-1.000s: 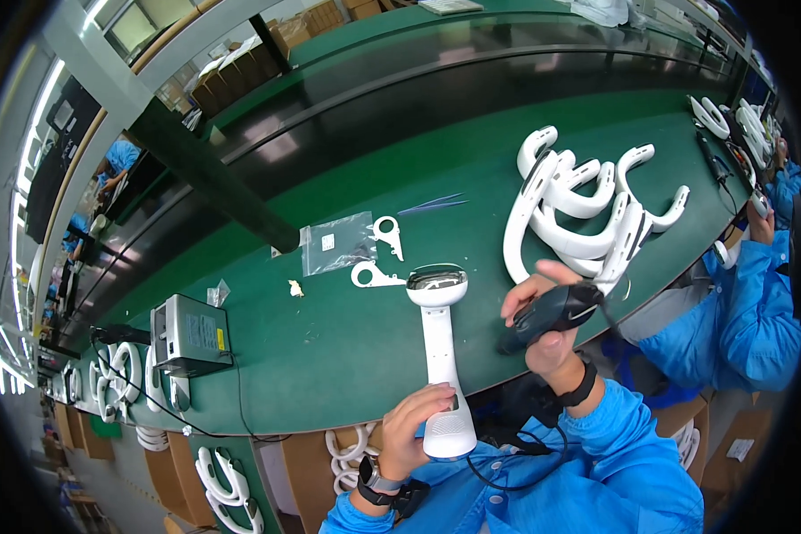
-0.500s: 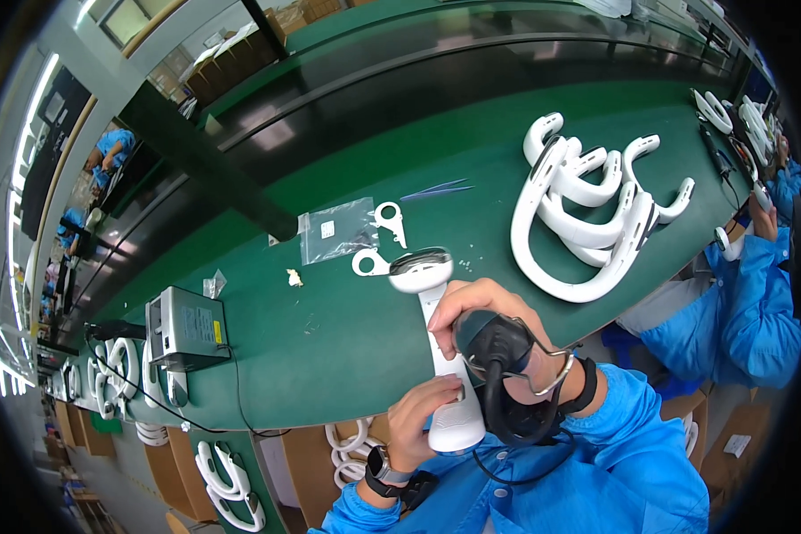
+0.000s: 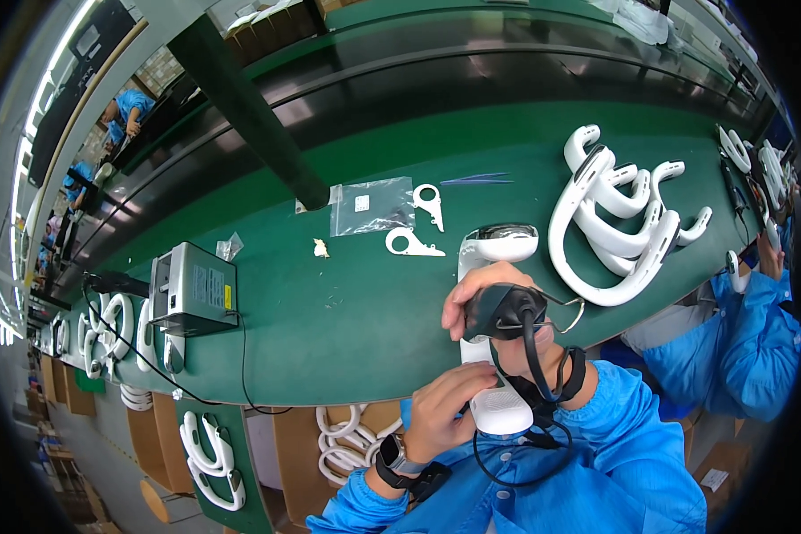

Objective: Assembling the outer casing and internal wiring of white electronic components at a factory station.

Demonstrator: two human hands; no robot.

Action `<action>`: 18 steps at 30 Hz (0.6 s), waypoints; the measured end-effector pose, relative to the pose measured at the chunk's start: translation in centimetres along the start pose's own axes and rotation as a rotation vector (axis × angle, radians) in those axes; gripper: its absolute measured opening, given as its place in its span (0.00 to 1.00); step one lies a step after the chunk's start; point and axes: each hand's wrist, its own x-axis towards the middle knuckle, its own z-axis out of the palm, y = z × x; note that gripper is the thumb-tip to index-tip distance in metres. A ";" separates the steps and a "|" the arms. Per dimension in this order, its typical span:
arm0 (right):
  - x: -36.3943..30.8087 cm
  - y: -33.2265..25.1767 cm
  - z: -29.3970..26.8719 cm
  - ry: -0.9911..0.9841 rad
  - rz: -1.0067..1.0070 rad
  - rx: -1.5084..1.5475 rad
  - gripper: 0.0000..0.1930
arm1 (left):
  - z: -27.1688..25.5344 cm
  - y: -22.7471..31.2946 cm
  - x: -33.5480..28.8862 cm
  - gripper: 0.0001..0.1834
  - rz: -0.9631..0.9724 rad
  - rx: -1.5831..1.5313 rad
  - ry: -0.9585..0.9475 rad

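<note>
A white neck-band device (image 3: 502, 411) with a glossy oval pad at its far end and a perforated rounded near end is between my hands. My left hand (image 3: 440, 408) is closed around its near part, fingers laid over the top. Farther up the band, my right hand (image 3: 463, 301) curls over the middle, its back largely covered by a strapped-on black unit (image 3: 507, 311) with a cable and a bent metal wire. That unit hides what the right fingertips touch. Beyond the band lie two white ring-ended plastic parts (image 3: 429, 206) and a clear zip bag (image 3: 365, 221).
A heap of white curved bands (image 3: 578, 254) lies to the right, and blue tweezers (image 3: 476, 179) lie at the back. At left stands a grey metal box (image 3: 191, 289) with a black cable. A dark post (image 3: 258, 125) rises behind. A co-worker's blue sleeve (image 3: 748, 338) shows at right.
The view has shifted, so the table things sit differently in it. The band's far end has turned, its pad now showing broader. Both hands stay on it.
</note>
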 end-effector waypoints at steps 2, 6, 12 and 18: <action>0.1 0.1 0.0 -0.012 -0.021 -0.017 0.49 | -0.1 0.1 0.0 0.21 0.003 0.003 -0.008; 0.1 -0.2 0.2 -0.031 -0.023 -0.099 0.44 | -0.1 0.0 0.0 0.21 0.003 0.001 -0.001; -0.2 0.4 0.2 -0.054 -0.044 -0.211 0.36 | -0.4 -0.1 0.1 0.19 0.019 0.009 0.021; 0.3 0.5 0.2 -0.083 -0.104 0.085 0.39 | -0.2 -0.5 0.0 0.23 0.042 -0.025 0.004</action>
